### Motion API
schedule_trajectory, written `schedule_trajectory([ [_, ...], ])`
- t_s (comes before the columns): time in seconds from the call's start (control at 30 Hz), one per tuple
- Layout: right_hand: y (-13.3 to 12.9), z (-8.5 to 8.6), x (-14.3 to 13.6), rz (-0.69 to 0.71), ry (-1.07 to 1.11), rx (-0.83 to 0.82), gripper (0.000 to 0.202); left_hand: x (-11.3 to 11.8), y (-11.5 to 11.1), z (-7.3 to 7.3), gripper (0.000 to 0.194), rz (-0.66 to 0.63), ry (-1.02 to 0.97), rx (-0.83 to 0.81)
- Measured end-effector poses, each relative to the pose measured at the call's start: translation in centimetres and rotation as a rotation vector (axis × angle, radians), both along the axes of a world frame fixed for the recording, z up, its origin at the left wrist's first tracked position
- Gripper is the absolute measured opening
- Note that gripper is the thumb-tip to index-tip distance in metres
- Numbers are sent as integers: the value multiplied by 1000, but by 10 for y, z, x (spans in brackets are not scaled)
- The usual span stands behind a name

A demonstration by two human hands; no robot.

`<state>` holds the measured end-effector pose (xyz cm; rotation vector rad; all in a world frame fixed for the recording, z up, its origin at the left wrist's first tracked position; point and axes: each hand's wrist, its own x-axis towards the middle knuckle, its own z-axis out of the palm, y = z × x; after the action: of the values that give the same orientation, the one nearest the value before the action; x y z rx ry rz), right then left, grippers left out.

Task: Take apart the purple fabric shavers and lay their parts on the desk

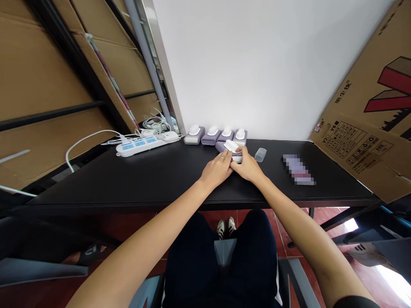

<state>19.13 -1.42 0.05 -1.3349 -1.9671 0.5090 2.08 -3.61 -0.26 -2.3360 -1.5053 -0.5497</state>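
Note:
Both hands meet over a purple-and-white device (221, 146) near the middle of the black table, in front of a row of similar ones. A white oval piece (230, 146) lies on top of it. My left hand (218, 168) has its fingers pressed together on the device's near left side. My right hand (248, 166) is curled round its near right side, with thumb and fingers on it. The fingers hide much of the device. Just right of it lies a small clear plastic cover (260, 154).
Several purple devices with white tops (211, 136) stand along the white wall. A white power strip (147, 143) with tangled cables is at the back left. A pixelated flat object (298, 170) lies on the right. A large cardboard box (362, 128) leans beyond the table's right edge.

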Motion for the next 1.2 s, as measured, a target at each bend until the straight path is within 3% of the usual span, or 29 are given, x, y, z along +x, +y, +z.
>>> schedule_trajectory([
  [0.23, 9, -8, 11, 170, 86, 26, 65, -3, 1, 2, 53, 38, -18, -8],
  [0.43, 16, -19, 20, 274, 117, 148, 47, -11, 3, 1, 52, 14, -60, 10],
  [0.83, 12, -12, 27, 439, 98, 124, 25, -19, 3, 6, 53, 31, -102, -6],
  [1.2, 8, -8, 34, 492, 113, 85, 28, -16, 6, 2, 57, 39, -90, -31],
])
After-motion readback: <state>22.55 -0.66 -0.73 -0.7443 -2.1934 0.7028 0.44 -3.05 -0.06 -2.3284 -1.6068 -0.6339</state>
